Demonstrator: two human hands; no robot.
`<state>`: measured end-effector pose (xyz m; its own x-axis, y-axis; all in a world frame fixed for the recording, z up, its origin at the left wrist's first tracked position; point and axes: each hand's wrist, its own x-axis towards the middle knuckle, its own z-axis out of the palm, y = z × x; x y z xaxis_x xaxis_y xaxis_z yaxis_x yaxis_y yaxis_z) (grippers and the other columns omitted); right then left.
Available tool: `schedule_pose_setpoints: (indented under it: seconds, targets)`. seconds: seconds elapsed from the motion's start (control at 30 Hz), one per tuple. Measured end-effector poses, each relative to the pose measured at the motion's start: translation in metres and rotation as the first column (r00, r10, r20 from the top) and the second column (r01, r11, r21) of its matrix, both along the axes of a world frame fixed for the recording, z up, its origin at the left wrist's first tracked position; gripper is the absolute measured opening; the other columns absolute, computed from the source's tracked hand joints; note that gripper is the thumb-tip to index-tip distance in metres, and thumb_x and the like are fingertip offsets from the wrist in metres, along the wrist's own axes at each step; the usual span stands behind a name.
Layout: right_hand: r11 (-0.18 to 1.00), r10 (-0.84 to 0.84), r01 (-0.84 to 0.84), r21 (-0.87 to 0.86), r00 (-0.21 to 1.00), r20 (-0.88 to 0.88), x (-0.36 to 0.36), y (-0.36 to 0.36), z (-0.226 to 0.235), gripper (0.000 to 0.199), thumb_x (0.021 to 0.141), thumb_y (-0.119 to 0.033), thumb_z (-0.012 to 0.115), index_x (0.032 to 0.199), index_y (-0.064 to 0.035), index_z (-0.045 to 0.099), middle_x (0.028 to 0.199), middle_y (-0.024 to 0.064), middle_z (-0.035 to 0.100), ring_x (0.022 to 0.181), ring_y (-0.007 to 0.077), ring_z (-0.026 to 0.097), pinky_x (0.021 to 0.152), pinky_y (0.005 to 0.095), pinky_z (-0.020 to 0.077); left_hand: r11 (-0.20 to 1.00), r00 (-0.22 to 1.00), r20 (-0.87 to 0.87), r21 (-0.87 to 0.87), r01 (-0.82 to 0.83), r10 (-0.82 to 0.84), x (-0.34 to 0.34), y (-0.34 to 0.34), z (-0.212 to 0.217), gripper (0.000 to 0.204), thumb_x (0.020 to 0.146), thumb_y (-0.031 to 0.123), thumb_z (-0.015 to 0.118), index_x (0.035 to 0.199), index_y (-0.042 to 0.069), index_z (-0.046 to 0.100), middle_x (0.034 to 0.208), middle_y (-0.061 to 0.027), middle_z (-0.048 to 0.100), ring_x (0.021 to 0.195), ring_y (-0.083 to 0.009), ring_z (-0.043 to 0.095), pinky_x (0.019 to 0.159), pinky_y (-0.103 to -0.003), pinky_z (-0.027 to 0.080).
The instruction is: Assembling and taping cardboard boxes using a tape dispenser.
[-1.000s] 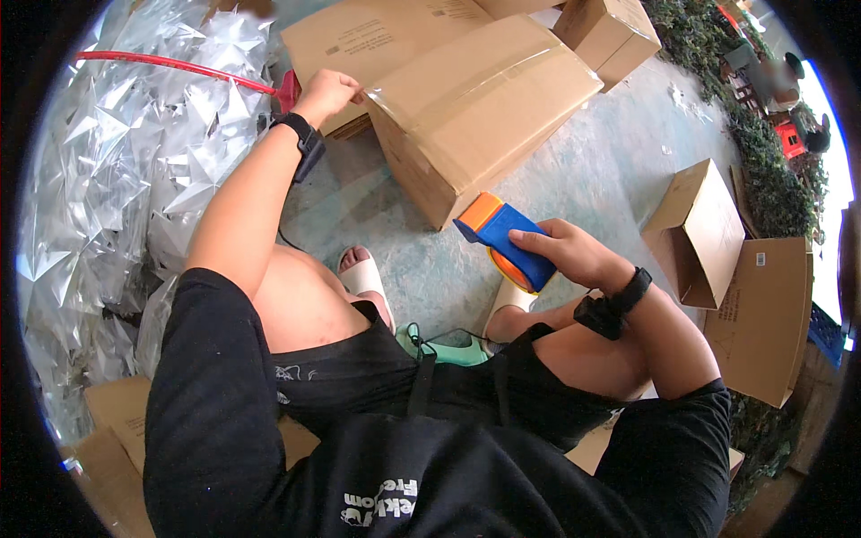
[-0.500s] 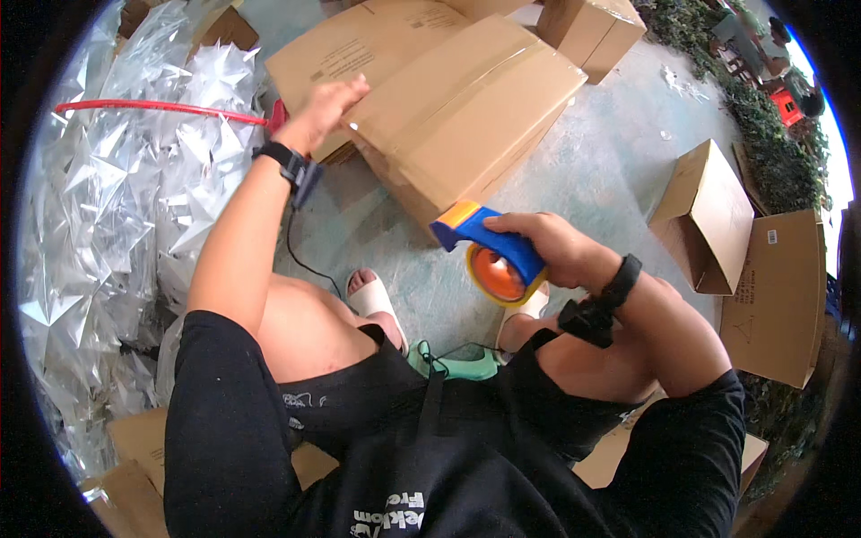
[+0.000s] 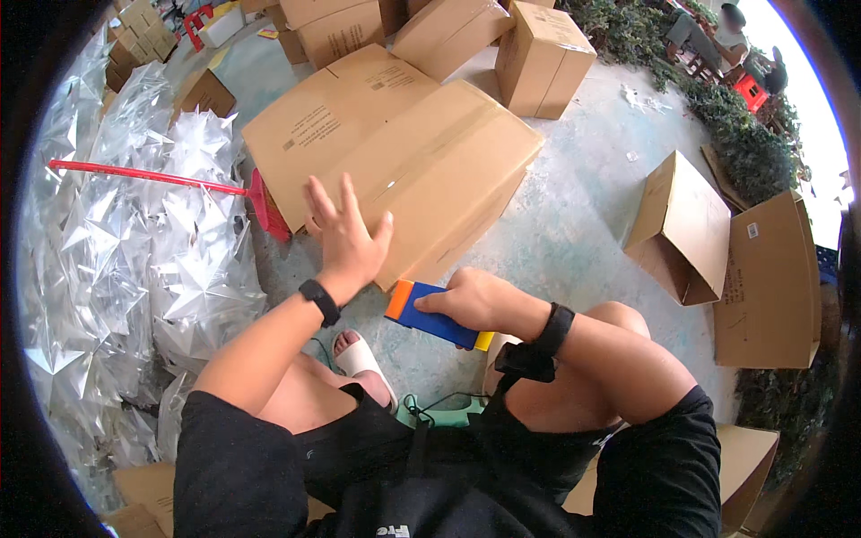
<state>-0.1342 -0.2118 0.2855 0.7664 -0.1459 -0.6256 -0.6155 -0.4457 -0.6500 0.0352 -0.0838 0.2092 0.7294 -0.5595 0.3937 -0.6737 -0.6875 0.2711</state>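
A closed brown cardboard box [image 3: 453, 170] lies before me, with a strip of tape along its top seam. My left hand [image 3: 352, 240] is spread, fingers apart, over the box's near left end; whether the palm touches the cardboard I cannot tell. In my right hand [image 3: 475, 300] is a blue tape dispenser [image 3: 439, 316] with an orange front end and a bit of yellow at the back. Its front end is beside the box's near corner, and its roll is hidden from this angle. Another printed carton [image 3: 314, 117] lies against the box's far left side.
Plastic-wrapped silver star decorations [image 3: 193, 224] are heaped on the left, a red broom [image 3: 260, 202] lying across them. More cartons [image 3: 544, 63] stand behind. Open boxes [image 3: 682, 229] are at right, near greenery [image 3: 717, 117] and a seated person [image 3: 731, 40]. A green stool [image 3: 444, 411] is beneath me.
My left hand has come back toward me from the box's left edge, its fingers now spread. The right hand has shifted left and down and turned the tape dispenser, so its roll no longer shows.
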Motion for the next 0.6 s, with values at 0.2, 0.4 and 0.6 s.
schedule_pose_setpoints:
  seconds: [0.2,0.4,0.6]
  targets:
    - [0.975,0.087,-0.061,-0.214,0.989,0.116,0.002,0.008,0.009,0.065,0.087,-0.053,0.061,0.079,0.0103,0.068,0.073,0.0288,0.065,0.071,0.0410,0.068,0.069,0.0437,0.0543,0.934,0.937,0.012,0.084,0.346,-0.348,-0.013,0.014,0.010,0.062,0.090,0.034,0.058,0.144,0.009,0.046,0.156,-0.0259,0.027,0.146,-0.0417,0.022,0.113,-0.061,0.017]
    - [0.933,0.202,-0.153,-0.326,0.972,0.122,0.000,0.015,0.014,0.047,0.087,-0.041,0.057,0.075,0.0029,0.068,0.072,0.0263,0.066,0.073,0.0420,0.069,0.070,0.0469,0.0561,0.860,0.856,0.078,0.026,0.510,-0.510,-0.012,0.016,0.010,0.051,0.087,0.029,0.056,0.134,0.009,0.057,0.151,-0.0213,0.040,0.142,-0.0382,0.033,0.115,-0.057,0.017]
    - [0.918,0.165,-0.086,-0.386,0.970,0.176,-0.003,0.024,0.001,0.058,0.088,-0.046,0.061,0.062,0.0057,0.064,0.059,0.0250,0.061,0.059,0.0407,0.065,0.061,0.0458,0.0547,0.817,0.813,0.106,-0.002,0.576,-0.573,-0.012,0.016,0.012,0.043,0.087,0.027,0.053,0.126,0.010,0.063,0.143,-0.0184,0.050,0.137,-0.0349,0.041,0.113,-0.055,0.024]
